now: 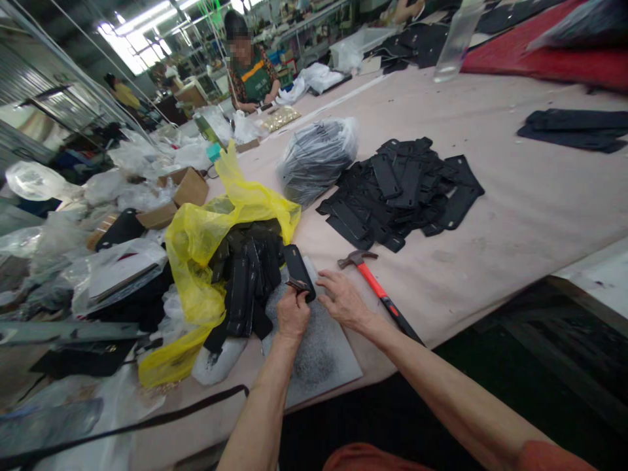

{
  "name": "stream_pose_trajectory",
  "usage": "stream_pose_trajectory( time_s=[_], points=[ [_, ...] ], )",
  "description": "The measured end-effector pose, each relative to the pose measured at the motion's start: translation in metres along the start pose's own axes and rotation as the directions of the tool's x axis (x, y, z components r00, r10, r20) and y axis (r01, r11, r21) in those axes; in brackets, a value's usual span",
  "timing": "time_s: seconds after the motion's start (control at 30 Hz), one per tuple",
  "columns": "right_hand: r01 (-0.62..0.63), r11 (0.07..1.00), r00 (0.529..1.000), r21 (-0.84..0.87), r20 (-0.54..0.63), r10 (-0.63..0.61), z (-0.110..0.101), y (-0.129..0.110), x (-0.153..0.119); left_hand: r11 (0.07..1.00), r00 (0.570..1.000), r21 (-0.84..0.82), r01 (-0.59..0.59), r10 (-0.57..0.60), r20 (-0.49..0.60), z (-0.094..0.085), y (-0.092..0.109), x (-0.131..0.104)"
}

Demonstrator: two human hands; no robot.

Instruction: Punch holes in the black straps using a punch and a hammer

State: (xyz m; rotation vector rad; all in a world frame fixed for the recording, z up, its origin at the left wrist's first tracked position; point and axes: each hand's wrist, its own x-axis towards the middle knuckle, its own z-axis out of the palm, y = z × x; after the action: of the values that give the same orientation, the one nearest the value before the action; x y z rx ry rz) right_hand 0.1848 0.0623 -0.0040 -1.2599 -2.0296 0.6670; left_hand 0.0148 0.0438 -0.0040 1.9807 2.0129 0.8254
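My left hand [293, 313] pinches the near end of a black strip [298, 265] with a slot at its far end. Something small and brownish shows at the fingertips, too blurred to name. Just to the right, my right hand [344, 299] holds nothing, its fingers apart and pointing toward the strip. Both hands are over a pale, dark-speckled board [318, 356]. Beside the right hand lies a claw hammer [373, 281] with a red and black handle. On the left, a yellow plastic bag [196, 242] spills several black strips [240, 288].
A heap of black pieces [397, 186] lies beyond the hammer, next to a stuffed clear bag [318, 157]. More black pieces [574, 127] sit at the right. A clear bottle [456, 46] stands farther back. Across the table a co-worker [250, 75] handles something small.
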Motion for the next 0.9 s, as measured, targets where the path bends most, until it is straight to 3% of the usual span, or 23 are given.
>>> stream_pose_trajectory(
  time_s=[0.1,0.2,0.3,0.37,0.43,0.53,0.6,0.63,0.7,0.77,0.8,0.83,0.9],
  points=[
    [-0.122,0.966,0.992,-0.227,-0.066,0.110,-0.033,0.003,-0.012,0.998,0.999,0.040,0.038,-0.040,0.036,-0.001,0.001,0.000],
    [-0.283,0.854,0.954,-0.436,-0.036,0.298,-0.060,0.016,-0.033,0.997,0.996,0.053,0.063,-0.066,0.057,-0.003,0.003,-0.001],
    [-0.395,0.795,0.887,-0.461,0.035,0.461,-0.074,0.029,-0.051,0.994,0.994,0.071,0.080,-0.085,0.071,-0.005,0.005,-0.001],
    [-0.521,0.793,0.815,-0.315,0.092,0.572,-0.078,0.032,-0.056,0.992,0.992,0.092,0.089,-0.096,0.079,-0.007,0.007,0.000],
    [-0.695,0.719,0.701,0.005,0.230,0.676,-0.080,0.029,-0.059,0.989,0.990,0.112,0.096,-0.107,0.092,-0.010,0.010,0.000],
    [-0.835,0.325,0.536,0.443,0.525,0.662,-0.080,0.020,-0.067,0.988,0.988,0.119,0.102,-0.115,0.102,-0.013,0.013,0.000],
    [-0.851,0.130,0.461,0.509,0.604,0.650,-0.078,0.014,-0.075,0.989,0.988,0.106,0.106,-0.117,0.099,-0.014,0.014,-0.001],
    [-0.860,0.093,0.426,0.502,0.606,0.672,-0.077,0.012,-0.078,0.989,0.988,0.098,0.109,-0.119,0.098,-0.014,0.014,-0.001],
    [-0.885,0.105,0.379,0.454,0.568,0.731,-0.079,0.006,-0.080,0.991,0.988,0.078,0.112,-0.119,0.100,-0.014,0.012,-0.002],
    [-0.895,0.201,0.396,0.398,0.505,0.767,-0.089,-0.008,-0.071,0.992,0.989,0.057,0.111,-0.116,0.097,-0.013,0.010,-0.003],
    [-0.882,0.274,0.442,0.384,0.470,0.764,-0.099,-0.020,-0.061,0.993,0.989,0.052,0.110,-0.115,0.094,-0.012,0.010,-0.003],
    [-0.847,0.367,0.515,0.385,0.421,0.746,-0.112,-0.034,-0.049,0.993,0.989,0.051,0.110,-0.115,0.090,-0.011,0.009,-0.003],
    [-0.684,0.593,0.720,0.424,0.265,0.641,-0.145,-0.073,-0.020,0.992,0.989,0.063,0.114,-0.119,0.086,-0.011,0.009,-0.003]
  ],
)
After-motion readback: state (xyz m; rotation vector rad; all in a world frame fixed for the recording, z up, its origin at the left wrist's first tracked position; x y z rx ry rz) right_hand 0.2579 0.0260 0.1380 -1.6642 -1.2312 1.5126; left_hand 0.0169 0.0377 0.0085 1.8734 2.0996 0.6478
